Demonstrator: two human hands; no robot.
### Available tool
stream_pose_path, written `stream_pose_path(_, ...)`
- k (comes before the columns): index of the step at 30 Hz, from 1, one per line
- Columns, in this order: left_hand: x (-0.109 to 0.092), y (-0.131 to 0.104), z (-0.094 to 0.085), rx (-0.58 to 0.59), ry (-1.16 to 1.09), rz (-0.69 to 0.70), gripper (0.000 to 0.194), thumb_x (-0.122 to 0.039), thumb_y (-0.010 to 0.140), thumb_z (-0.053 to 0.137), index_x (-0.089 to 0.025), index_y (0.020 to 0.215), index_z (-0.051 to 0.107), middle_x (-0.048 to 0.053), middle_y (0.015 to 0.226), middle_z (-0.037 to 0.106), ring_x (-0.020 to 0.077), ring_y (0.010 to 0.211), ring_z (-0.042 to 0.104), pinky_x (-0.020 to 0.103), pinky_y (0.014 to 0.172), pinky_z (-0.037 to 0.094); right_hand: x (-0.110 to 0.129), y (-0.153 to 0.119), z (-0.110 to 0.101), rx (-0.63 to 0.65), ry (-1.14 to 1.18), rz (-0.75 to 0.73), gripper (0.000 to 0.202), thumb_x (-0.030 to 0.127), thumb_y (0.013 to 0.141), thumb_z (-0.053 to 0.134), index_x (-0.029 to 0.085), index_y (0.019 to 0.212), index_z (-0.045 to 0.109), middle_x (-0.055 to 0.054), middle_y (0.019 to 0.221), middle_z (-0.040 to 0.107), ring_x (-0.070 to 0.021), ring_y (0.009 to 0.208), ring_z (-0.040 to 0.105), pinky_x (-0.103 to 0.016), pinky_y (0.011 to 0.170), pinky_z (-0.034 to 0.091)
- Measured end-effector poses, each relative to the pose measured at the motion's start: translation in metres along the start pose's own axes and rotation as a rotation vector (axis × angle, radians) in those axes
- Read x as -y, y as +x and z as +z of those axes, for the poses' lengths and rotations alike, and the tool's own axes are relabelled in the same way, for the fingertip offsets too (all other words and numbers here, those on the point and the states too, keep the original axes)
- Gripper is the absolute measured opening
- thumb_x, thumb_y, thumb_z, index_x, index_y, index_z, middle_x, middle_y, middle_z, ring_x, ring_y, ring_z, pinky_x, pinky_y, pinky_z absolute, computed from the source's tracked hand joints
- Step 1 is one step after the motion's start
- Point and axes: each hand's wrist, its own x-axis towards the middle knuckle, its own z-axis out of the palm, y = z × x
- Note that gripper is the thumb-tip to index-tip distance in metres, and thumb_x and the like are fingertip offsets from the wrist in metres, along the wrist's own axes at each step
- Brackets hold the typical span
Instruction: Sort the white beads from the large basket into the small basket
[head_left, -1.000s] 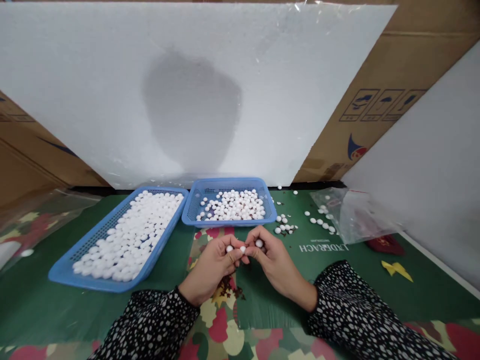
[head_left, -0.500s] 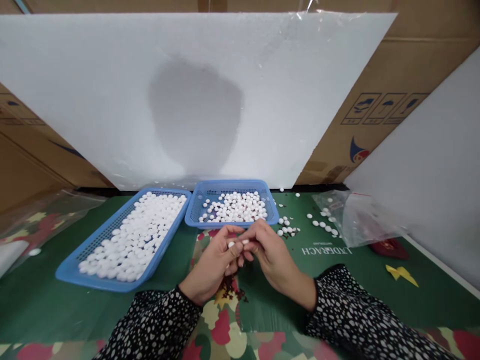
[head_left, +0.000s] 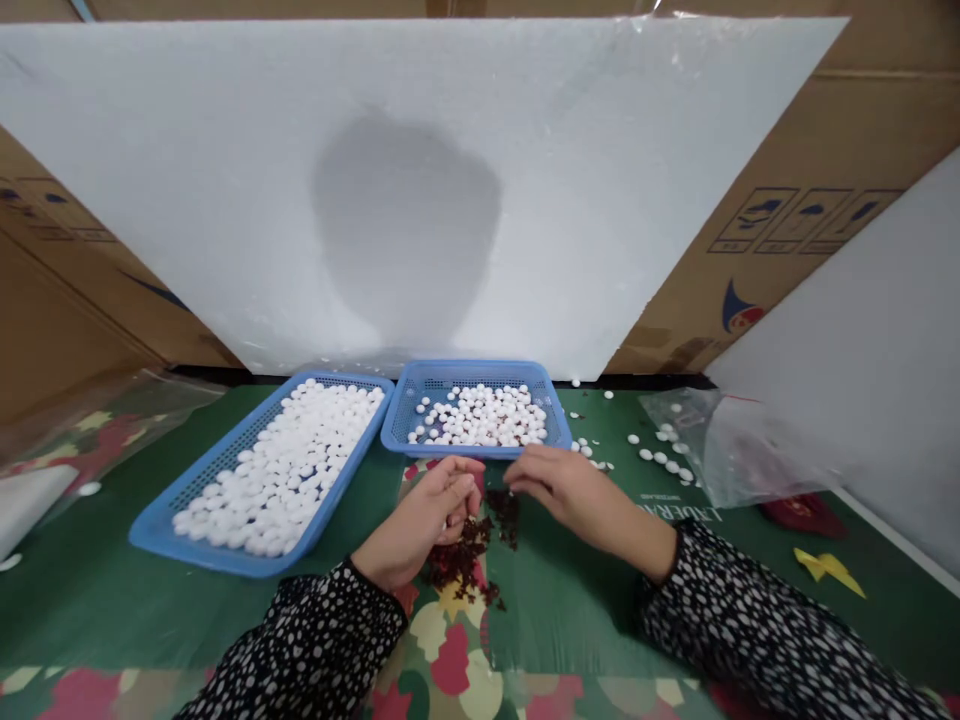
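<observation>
My left hand [head_left: 431, 515] is closed, its fingers curled in over the table in front of the smaller basket; what lies inside them, if anything, is hidden. A short way to its right, my right hand [head_left: 577, 492] has its fingers bent and pressed together, tips pointing down and left at the dark red-brown bits [head_left: 461, 560] on the table. I cannot see anything between those fingertips. Just beyond both hands stands a small blue basket [head_left: 480, 450] holding white round pieces [head_left: 491, 415]. Left of it, a longer blue basket [head_left: 217, 565] is filled with similar pieces [head_left: 281, 475].
Loose white pieces [head_left: 660, 457] lie right of the small basket, near a clear plastic bag [head_left: 739, 450]. A yellow scrap [head_left: 829, 570] is at the far right. A white panel [head_left: 562, 200] and cardboard [head_left: 795, 130] stand behind. Another clear bag [head_left: 142, 410] lies at left.
My hands were together with white pieces at the fingertips; now they are apart. The right hand has moved right, and more dark bits show between them. The view has shifted slightly.
</observation>
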Motion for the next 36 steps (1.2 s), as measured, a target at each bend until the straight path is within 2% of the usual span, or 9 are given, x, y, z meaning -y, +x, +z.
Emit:
stream_pose_path(2, 0.005, 0.002, 0.000, 0.011, 0.049, 0.022, 0.030, -0.045, 0.090, 0.057, -0.019, 0.100, 0.046, -0.003, 0.073, 0.054, 0.0062, 0.050, 0.029, 0.021, 0.045, 0.018, -0.004, -0.015, 0.010, 0.081, 0.000, 0.033, 0.024, 0.003, 0.096, 0.049, 0.020, 0.098, 0.066, -0.003, 0.093, 0.059, -0.0193, 0.082, 0.058, -0.030, 0.072, 0.047)
stream_pose_path(4, 0.008, 0.005, 0.000, -0.003, 0.071, 0.038, 0.030, -0.046, 0.089, 0.058, -0.018, 0.093, 0.046, -0.002, 0.073, 0.056, 0.0063, 0.051, 0.030, 0.021, 0.046, 0.019, -0.010, -0.022, 0.018, 0.090, 0.005, 0.060, 0.023, 0.002, 0.094, 0.052, 0.020, 0.098, 0.066, -0.004, 0.094, 0.059, -0.0195, 0.084, 0.058, -0.030, 0.074, 0.047)
stream_pose_path(9, 0.009, 0.008, 0.000, -0.055, 0.068, 0.034, 0.032, -0.044, 0.084, 0.064, -0.016, 0.096, 0.054, -0.001, 0.080, 0.057, 0.0062, 0.054, 0.031, 0.020, 0.045, 0.018, -0.014, -0.018, 0.020, 0.106, -0.006, 0.081, 0.016, 0.003, 0.091, 0.063, 0.019, 0.091, 0.066, -0.002, 0.090, 0.058, -0.0189, 0.083, 0.058, -0.029, 0.073, 0.047)
stream_pose_path(14, 0.008, 0.009, 0.000, -0.064, 0.075, 0.029, 0.036, -0.042, 0.082, 0.067, -0.016, 0.104, 0.057, 0.001, 0.086, 0.060, 0.0063, 0.056, 0.034, 0.020, 0.046, 0.022, -0.008, -0.020, 0.023, 0.139, 0.032, 0.073, 0.018, 0.005, 0.089, 0.068, 0.021, 0.098, 0.065, -0.002, 0.095, 0.056, -0.0188, 0.087, 0.057, -0.029, 0.076, 0.047)
stream_pose_path(20, 0.007, 0.009, 0.001, -0.086, 0.074, 0.032, 0.037, -0.044, 0.078, 0.071, -0.016, 0.099, 0.058, 0.001, 0.085, 0.062, 0.0060, 0.055, 0.035, 0.019, 0.046, 0.023, -0.006, -0.018, 0.030, 0.109, 0.083, 0.092, 0.024, 0.004, 0.087, 0.071, 0.021, 0.104, 0.066, -0.002, 0.095, 0.056, -0.0191, 0.087, 0.057, -0.029, 0.076, 0.047)
stream_pose_path(28, 0.006, 0.009, 0.001, -0.114, 0.097, 0.072, 0.029, -0.040, 0.080, 0.070, -0.014, 0.092, 0.062, 0.002, 0.081, 0.064, 0.0069, 0.056, 0.038, 0.019, 0.046, 0.024, -0.004, -0.018, 0.025, 0.087, 0.083, 0.090, 0.018, 0.001, 0.088, 0.067, 0.018, 0.082, 0.065, -0.001, 0.086, 0.055, -0.0182, 0.081, 0.056, -0.028, 0.071, 0.044)
stream_pose_path(30, 0.008, 0.009, 0.001, -0.113, 0.083, 0.076, 0.032, -0.041, 0.080, 0.071, -0.015, 0.096, 0.063, 0.003, 0.083, 0.065, 0.0067, 0.055, 0.038, 0.020, 0.046, 0.024, 0.000, -0.018, 0.024, 0.011, 0.189, 0.116, 0.016, 0.005, 0.092, 0.062, 0.019, 0.084, 0.065, -0.002, 0.088, 0.058, -0.0184, 0.083, 0.057, -0.029, 0.073, 0.045)
stream_pose_path(33, 0.009, 0.009, 0.001, -0.114, 0.055, 0.067, 0.036, -0.042, 0.078, 0.072, -0.015, 0.099, 0.062, 0.003, 0.086, 0.066, 0.0059, 0.054, 0.036, 0.019, 0.046, 0.024, 0.005, -0.015, 0.024, -0.126, 0.534, 0.257, 0.010, 0.019, 0.096, 0.059, 0.019, 0.086, 0.063, -0.001, 0.081, 0.062, -0.0174, 0.074, 0.060, -0.029, 0.068, 0.048)
stream_pose_path(36, 0.008, 0.009, 0.002, -0.120, 0.045, 0.055, 0.033, -0.041, 0.076, 0.075, -0.014, 0.089, 0.062, 0.001, 0.078, 0.063, 0.0049, 0.051, 0.032, 0.019, 0.045, 0.020, 0.009, -0.013, 0.027, -0.182, 0.840, 0.360, 0.017, 0.035, 0.091, 0.066, 0.018, 0.087, 0.062, -0.002, 0.079, 0.067, -0.0177, 0.070, 0.064, -0.031, 0.066, 0.052)
